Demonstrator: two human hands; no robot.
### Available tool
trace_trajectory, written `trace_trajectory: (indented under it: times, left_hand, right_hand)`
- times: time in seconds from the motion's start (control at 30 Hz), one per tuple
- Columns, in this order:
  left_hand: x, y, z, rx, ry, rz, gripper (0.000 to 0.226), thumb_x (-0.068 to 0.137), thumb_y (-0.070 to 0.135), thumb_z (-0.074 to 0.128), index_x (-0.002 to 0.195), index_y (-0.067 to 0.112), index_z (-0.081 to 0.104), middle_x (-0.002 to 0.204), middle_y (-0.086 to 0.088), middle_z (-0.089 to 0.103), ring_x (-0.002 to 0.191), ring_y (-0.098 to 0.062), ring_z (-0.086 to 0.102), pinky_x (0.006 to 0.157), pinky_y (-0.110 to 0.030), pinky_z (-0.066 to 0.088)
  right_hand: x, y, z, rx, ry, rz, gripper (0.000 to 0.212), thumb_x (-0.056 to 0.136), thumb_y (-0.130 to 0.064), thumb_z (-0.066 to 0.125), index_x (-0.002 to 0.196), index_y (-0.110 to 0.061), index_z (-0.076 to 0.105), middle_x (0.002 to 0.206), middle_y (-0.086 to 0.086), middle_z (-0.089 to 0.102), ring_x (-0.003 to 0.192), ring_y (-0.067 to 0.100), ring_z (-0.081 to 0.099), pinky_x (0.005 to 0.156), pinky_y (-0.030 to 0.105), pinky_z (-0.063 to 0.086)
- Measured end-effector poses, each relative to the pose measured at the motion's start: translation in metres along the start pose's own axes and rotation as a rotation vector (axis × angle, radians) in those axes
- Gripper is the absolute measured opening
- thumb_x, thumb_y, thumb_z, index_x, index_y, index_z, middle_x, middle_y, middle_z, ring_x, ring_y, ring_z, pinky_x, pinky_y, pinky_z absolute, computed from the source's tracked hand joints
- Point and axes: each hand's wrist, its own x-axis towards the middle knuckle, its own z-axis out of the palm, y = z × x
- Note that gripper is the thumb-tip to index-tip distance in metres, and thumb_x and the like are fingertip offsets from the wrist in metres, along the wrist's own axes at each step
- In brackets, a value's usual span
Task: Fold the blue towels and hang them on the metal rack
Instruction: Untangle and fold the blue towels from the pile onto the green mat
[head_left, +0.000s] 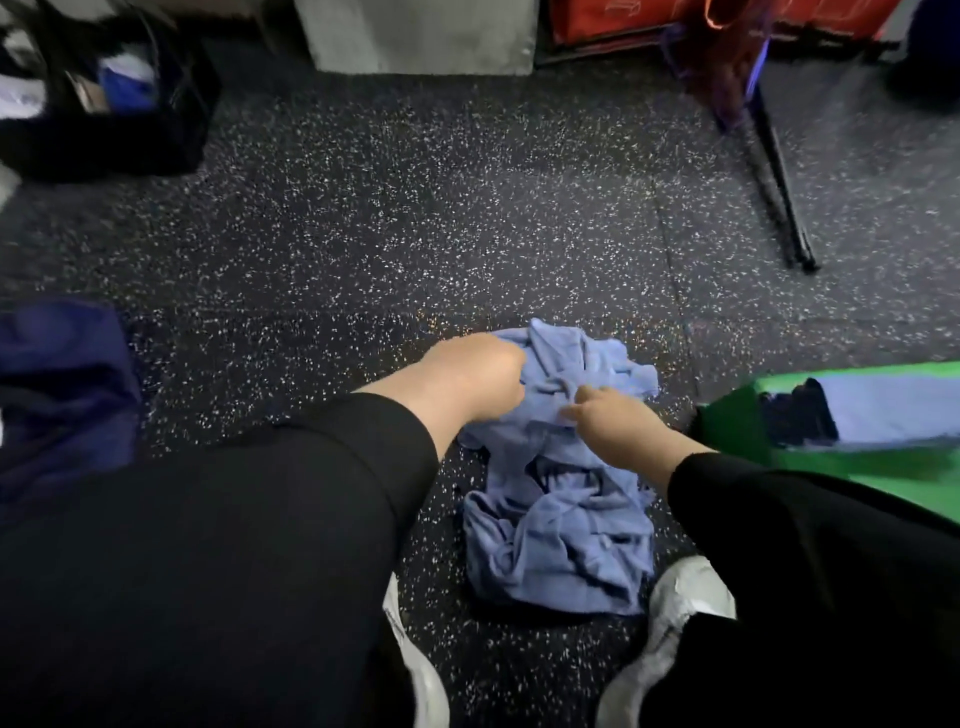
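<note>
Left hand and right hand both grip the crumpled blue towels on the speckled floor.

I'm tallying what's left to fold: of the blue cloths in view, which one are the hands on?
The crumpled light blue towel on the speckled floor between the feet: left hand and right hand both grip its far end. The flat one on the green bag lies untouched.

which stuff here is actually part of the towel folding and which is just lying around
Part of the job:
crumpled blue towels on the floor
left hand and right hand, both gripping the pile
green bin holding more blue cloth

Just lying about:
black bag
dark blue fabric
black poles
grey block
</note>
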Motion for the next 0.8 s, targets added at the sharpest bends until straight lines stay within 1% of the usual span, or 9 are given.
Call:
trace_trajectory:
  times: [0.13,0.2,0.23,0.33,0.43,0.53,0.63,0.73,0.8]
  left_hand:
    - [0.007,0.0,0.0,-0.03,-0.016,-0.007,0.011,0.102,0.022,0.045,0.094,0.016,0.05,0.078,0.0,0.044,0.086,-0.027,0.05,0.074,-0.036,0.04]
    - [0.011,0.001,0.0,-0.053,-0.019,-0.023,0.015,0.103,0.024,0.044,0.101,0.016,0.057,0.077,0.001,0.044,0.086,-0.026,0.052,0.073,-0.035,0.039]
    - [0.012,0.002,-0.001,-0.063,-0.02,-0.03,0.017,0.104,0.025,0.044,0.104,0.016,0.059,0.078,0.002,0.045,0.087,-0.026,0.053,0.073,-0.035,0.039]
    - [0.014,0.003,-0.002,-0.055,-0.015,-0.052,0.015,0.104,0.026,0.043,0.099,0.019,0.054,0.084,0.0,0.049,0.088,-0.026,0.052,0.074,-0.035,0.039]
    - [0.013,0.001,-0.002,-0.052,0.034,-0.066,0.015,0.103,0.026,0.044,0.093,0.018,0.051,0.098,-0.004,0.059,0.09,-0.027,0.055,0.074,-0.036,0.041]
    - [0.008,0.004,-0.008,-0.09,0.071,-0.086,0.025,0.103,0.025,0.044,0.117,0.014,0.061,0.107,-0.005,0.064,0.094,-0.028,0.059,0.074,-0.036,0.044]
    - [-0.004,0.008,-0.022,-0.143,0.09,-0.11,0.029,0.102,0.028,0.044,0.124,0.018,0.06,0.11,-0.003,0.064,0.097,-0.028,0.06,0.074,-0.035,0.044]
    - [-0.019,0.007,-0.041,-0.152,0.156,-0.133,0.03,0.103,0.034,0.046,0.124,0.019,0.06,0.114,-0.003,0.065,0.102,-0.029,0.059,0.081,-0.039,0.05]
    - [-0.032,0.006,-0.056,-0.217,0.215,-0.154,0.032,0.103,0.035,0.048,0.128,0.02,0.06,0.121,-0.004,0.067,0.106,-0.029,0.061,0.089,-0.041,0.052]
  right_hand:
    - [-0.003,-0.008,0.018,-0.161,0.004,0.028,0.038,0.098,-0.019,0.044,0.131,-0.032,0.06,0.158,0.005,0.027,0.135,0.032,0.034,0.094,0.047,0.04]
    - [-0.003,-0.01,0.021,-0.196,-0.044,0.058,0.04,0.099,-0.018,0.04,0.133,-0.029,0.059,0.164,0.004,0.015,0.14,0.03,0.029,0.096,0.047,0.038]
    - [-0.002,-0.01,0.022,-0.193,-0.04,0.078,0.041,0.1,-0.017,0.037,0.135,-0.025,0.057,0.164,0.004,0.017,0.139,0.029,0.03,0.094,0.046,0.038]
    - [0.003,-0.014,0.015,-0.124,0.06,0.115,0.038,0.098,-0.01,0.037,0.131,-0.013,0.056,0.147,0.003,0.041,0.13,0.027,0.044,0.089,0.043,0.041]
    - [0.013,-0.013,0.003,0.053,0.146,0.158,0.026,0.093,-0.006,0.045,0.11,-0.014,0.064,0.12,0.006,0.057,0.11,0.031,0.06,0.083,0.039,0.043]
    - [0.015,-0.015,-0.023,0.428,0.342,0.287,0.015,0.092,-0.005,0.047,0.095,-0.008,0.061,0.099,0.012,0.061,0.09,0.036,0.061,0.066,0.037,0.04]
    - [0.003,-0.022,-0.068,0.671,0.563,0.228,0.019,0.094,-0.007,0.044,0.104,-0.004,0.059,0.098,0.01,0.06,0.087,0.03,0.054,0.07,0.038,0.039]
    - [-0.015,-0.022,-0.122,0.797,0.6,0.161,0.026,0.099,-0.01,0.047,0.123,-0.014,0.056,0.09,0.0,0.063,0.082,0.023,0.055,0.069,0.034,0.039]
    - [-0.03,-0.019,-0.156,0.796,0.604,0.096,0.021,0.101,-0.017,0.052,0.12,-0.022,0.058,0.081,-0.012,0.057,0.074,0.014,0.054,0.068,0.03,0.038]
